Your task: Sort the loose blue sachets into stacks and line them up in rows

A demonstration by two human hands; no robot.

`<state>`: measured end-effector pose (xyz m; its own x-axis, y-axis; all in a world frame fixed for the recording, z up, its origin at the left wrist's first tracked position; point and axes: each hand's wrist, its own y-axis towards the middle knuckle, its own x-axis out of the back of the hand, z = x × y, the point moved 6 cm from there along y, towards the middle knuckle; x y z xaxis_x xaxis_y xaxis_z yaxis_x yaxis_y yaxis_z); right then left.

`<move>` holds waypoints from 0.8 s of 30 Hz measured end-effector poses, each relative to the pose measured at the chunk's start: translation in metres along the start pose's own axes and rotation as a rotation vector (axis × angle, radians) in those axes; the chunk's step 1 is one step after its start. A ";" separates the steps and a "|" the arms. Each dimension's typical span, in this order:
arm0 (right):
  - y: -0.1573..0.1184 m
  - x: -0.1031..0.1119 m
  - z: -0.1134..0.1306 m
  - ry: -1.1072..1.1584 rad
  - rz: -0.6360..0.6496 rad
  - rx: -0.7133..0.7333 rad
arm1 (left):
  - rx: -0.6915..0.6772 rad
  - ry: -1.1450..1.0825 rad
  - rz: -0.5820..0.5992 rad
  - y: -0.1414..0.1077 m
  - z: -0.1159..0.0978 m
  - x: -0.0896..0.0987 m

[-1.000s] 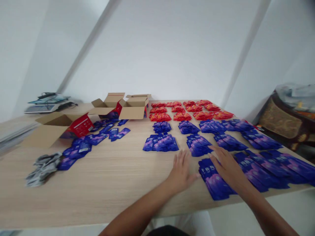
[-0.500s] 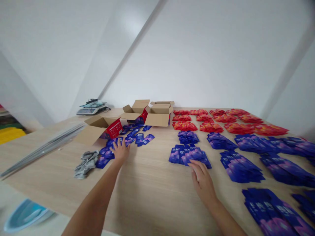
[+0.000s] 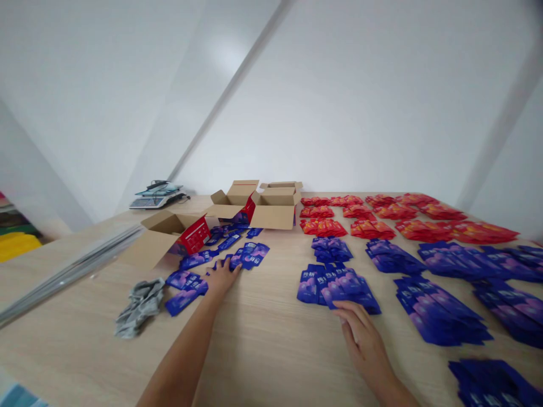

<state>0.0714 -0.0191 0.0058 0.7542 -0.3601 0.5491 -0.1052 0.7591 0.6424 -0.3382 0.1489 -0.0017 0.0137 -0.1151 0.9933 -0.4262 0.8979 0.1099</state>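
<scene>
My left hand (image 3: 223,276) lies with fingers spread over scattered blue packets (image 3: 251,255), its fingertips on or just above them. More loose blue packets (image 3: 185,293) rest left of it, beside a crumpled grey cloth glove (image 3: 142,307). My right hand (image 3: 363,333) has its fingers stretched out and slightly bent, the tips at the front edge of a fanned pile of blue and purple packets (image 3: 337,284). I cannot see any packet gripped in either hand. Behind that pile sits a smaller blue pile (image 3: 331,249).
Rows of blue piles (image 3: 436,310) and red piles (image 3: 324,228) cover the right side. Open cartons (image 3: 274,216) stand at the back, another open carton (image 3: 163,240) nearer on the left. Grey rods (image 3: 72,271) lie along the left, with a scale (image 3: 156,195) behind.
My left hand has moved right and slightly nearer across the loose packets, and some lie shifted. The right hand stays by the same fanned pile. The camera view has tilted slightly.
</scene>
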 end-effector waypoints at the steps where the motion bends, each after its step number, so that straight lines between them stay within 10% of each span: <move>1: -0.001 0.000 0.000 0.006 0.003 0.002 | 0.010 0.000 0.005 -0.008 -0.007 0.000; 9: -0.003 0.002 0.004 0.029 0.032 0.030 | -0.165 -0.084 0.184 -0.077 -0.041 0.008; 17: -0.004 0.003 0.009 0.073 0.052 0.058 | -0.328 -0.186 0.062 -0.103 -0.042 0.014; 24: -0.005 0.005 0.009 0.093 0.059 0.050 | -0.113 -0.443 -0.043 -0.111 -0.029 0.031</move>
<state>0.0699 -0.0292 0.0104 0.8024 -0.2617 0.5363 -0.1818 0.7488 0.6374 -0.2641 0.0585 0.0179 -0.3697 -0.3017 0.8788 -0.3319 0.9263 0.1784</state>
